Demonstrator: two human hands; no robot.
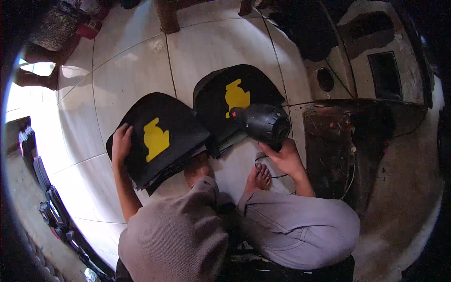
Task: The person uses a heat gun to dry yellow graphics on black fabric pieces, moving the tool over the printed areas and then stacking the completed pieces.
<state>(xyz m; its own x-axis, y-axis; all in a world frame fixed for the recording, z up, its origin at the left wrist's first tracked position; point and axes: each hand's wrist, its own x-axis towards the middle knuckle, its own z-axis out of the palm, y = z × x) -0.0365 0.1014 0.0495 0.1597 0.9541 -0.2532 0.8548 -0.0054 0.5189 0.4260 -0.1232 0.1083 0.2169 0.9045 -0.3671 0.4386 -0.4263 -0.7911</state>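
Observation:
A black hair dryer (263, 123) is in my right hand (287, 160), whose fingers wrap round the handle at its lower side. Its nozzle points left, over the right stack of black curved-top sheets (211, 94), and overlaps the edge of a yellow shape (237, 96) on the top sheet. My left hand (122, 143) grips the left edge of another stack of black sheets (183, 127). That top sheet carries a similar yellow shape (156, 139). A thin dark cord loops below the right hand.
The stacks lie on pale floor tiles (131, 70) in front of my bare feet (258, 178). On the right stand a worn dark box (326, 150) and a speaker-like cabinet (347, 80). Several dark bundles (56, 207) line the left edge. A wooden leg (167, 19) stands at the back.

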